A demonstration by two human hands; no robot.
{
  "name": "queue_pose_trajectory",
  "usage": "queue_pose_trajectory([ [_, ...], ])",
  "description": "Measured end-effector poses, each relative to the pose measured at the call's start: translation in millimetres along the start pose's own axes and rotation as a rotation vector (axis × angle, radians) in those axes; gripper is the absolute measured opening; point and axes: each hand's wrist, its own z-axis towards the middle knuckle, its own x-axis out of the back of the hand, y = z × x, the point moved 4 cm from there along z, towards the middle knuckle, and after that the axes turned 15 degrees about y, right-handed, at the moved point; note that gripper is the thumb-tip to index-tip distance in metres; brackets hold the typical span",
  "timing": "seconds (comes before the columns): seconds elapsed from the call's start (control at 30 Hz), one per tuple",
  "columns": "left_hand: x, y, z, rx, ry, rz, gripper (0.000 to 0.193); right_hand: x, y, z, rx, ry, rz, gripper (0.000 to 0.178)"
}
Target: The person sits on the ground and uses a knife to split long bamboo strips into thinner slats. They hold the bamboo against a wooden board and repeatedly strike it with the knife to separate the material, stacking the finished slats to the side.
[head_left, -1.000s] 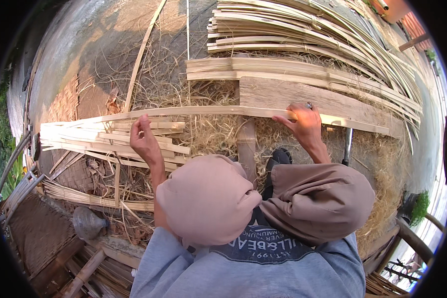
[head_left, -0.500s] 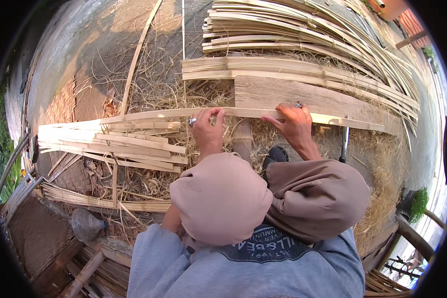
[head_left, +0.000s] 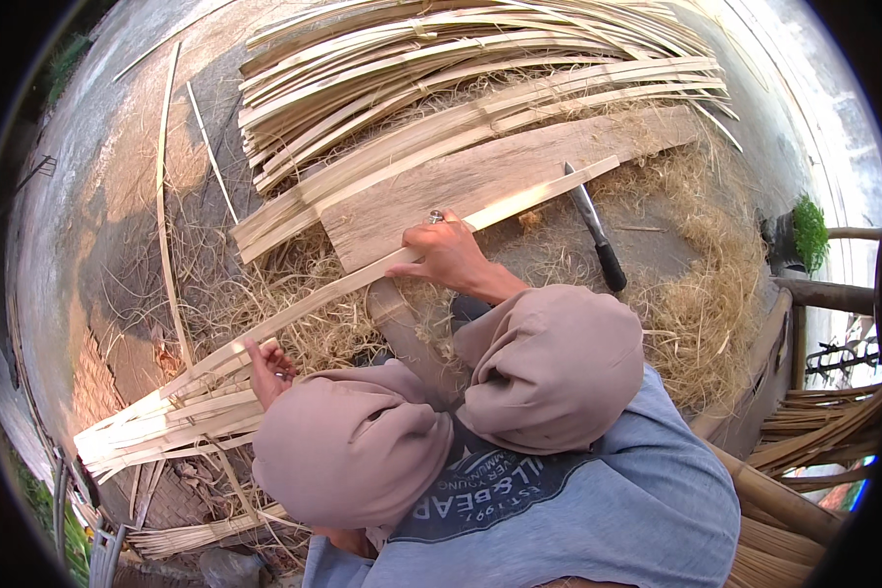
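A long, pale bamboo strip (head_left: 348, 284) runs slantwise in front of me, from the lower left up to the right. My right hand (head_left: 451, 257), wearing a ring, is closed on its middle, with the thumb on the near edge and the fingers over the far edge. My left hand (head_left: 270, 370) is lower on the left, at the strip's near edge. One digit stretches up to the strip and the ringed fingers stand apart from it; the rest is partly hidden by my knee. A knife (head_left: 596, 227) with a black handle lies right of my right hand, its tip by the strip.
Beyond the strip lies a broad wooden board (head_left: 519, 162), with split bamboo strips (head_left: 441, 122) and a large pile (head_left: 392, 73) behind it. More strips (head_left: 181, 421) lie at the left. Curly shavings (head_left: 696, 284) cover much of the ground. A potted plant (head_left: 808, 235) stands far right.
My view has turned, so the strip now slants. My left hand has moved leftward along the strip, away from my right hand, and its pinch has loosened. My right hand still grips the strip.
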Motion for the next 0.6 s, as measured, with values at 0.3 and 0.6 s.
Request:
queue_pose_trajectory([
  [0.3,-51.2,60.0,-80.2,-0.143,-0.406,-0.759,0.034,62.5,21.6,-13.9,0.064,-0.003,-0.238,0.097],
  [0.6,30.4,66.4,-55.5,-0.31,-0.254,-0.657,0.042,50.7,107.7,-84.7,0.089,0.062,0.079,0.061],
])
